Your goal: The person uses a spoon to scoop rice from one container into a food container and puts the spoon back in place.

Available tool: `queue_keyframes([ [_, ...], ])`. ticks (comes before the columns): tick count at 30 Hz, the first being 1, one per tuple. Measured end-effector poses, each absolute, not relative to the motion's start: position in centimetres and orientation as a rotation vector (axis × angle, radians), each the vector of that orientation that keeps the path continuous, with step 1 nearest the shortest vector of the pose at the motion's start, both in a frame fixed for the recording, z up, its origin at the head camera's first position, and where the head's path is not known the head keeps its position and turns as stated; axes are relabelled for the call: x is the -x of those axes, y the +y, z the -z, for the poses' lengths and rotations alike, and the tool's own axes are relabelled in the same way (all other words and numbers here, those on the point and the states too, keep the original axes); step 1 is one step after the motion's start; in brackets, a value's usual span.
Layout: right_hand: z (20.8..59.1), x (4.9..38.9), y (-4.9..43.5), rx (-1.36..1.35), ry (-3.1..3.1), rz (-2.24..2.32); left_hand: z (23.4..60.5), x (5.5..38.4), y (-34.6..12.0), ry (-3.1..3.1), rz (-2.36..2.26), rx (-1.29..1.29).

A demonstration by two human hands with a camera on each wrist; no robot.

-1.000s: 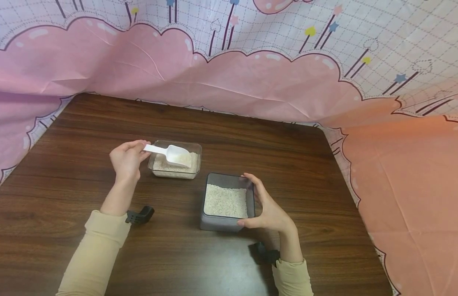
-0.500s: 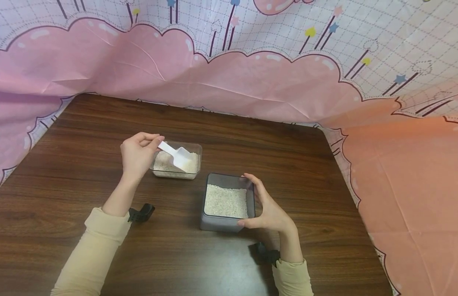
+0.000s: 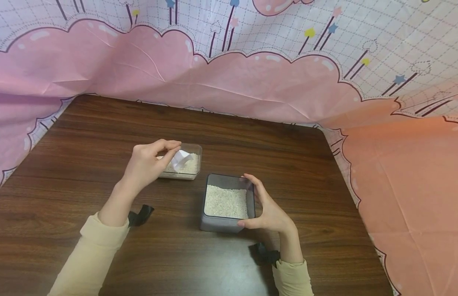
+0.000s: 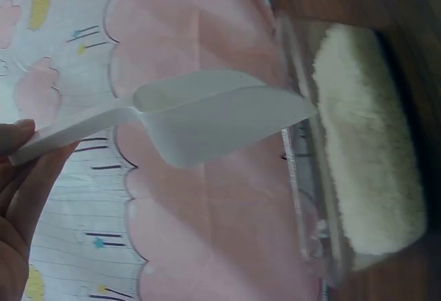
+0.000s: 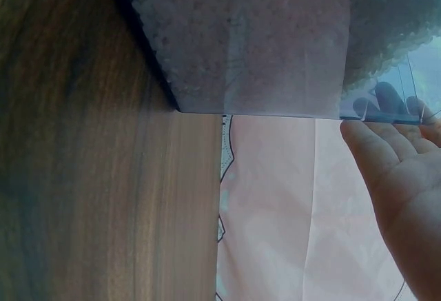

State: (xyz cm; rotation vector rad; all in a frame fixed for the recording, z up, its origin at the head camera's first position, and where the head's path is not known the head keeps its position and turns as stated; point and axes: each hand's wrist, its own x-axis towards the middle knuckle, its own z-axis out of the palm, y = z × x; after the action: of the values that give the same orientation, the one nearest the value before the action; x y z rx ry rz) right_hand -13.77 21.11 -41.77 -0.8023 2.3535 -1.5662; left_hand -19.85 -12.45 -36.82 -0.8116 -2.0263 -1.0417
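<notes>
My left hand (image 3: 147,166) pinches the handle of a white plastic scoop (image 3: 181,158) between thumb and fingers. The scoop hangs tilted, tip down, over a clear rectangular container (image 3: 195,147) holding white rice (image 4: 372,142). In the left wrist view the scoop's bowl (image 4: 213,122) looks empty, with its tip near the container's rim. A square, smoky-grey transparent box (image 3: 220,224) stands nearer me and to the right, with rice (image 3: 226,202) inside. My right hand (image 3: 271,214) grips its right side, thumb at the near corner and fingers at the far one.
A dark wood-grain table (image 3: 306,164) carries both containers. Pink and white patterned cloth (image 3: 229,82) hangs behind the table and along its sides. Each wrist wears a black device, the left one (image 3: 141,216) hanging just above the tabletop.
My left hand has moved right and turned over, tipping the scoop from nearly level to point down over the clear container. The grains seen in it have gone. My right hand and the box stay put.
</notes>
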Motion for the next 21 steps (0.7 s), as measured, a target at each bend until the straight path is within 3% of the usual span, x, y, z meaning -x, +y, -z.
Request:
queue_keyframes([
  [6, 41.8, 13.8, 21.2, 0.803, 2.357, 1.570, 35.1, 18.4, -11.8, -1.920, 1.275, 0.657],
  [13, 41.9, 13.8, 21.2, 0.805, 2.364, 1.566, 33.2, 16.7, -11.7, -1.569, 2.131, 0.153],
  [21, 41.9, 13.8, 21.2, 0.780, 2.364, 1.559, 34.5, 16.0, -10.2, -1.459, 2.418, -0.042],
])
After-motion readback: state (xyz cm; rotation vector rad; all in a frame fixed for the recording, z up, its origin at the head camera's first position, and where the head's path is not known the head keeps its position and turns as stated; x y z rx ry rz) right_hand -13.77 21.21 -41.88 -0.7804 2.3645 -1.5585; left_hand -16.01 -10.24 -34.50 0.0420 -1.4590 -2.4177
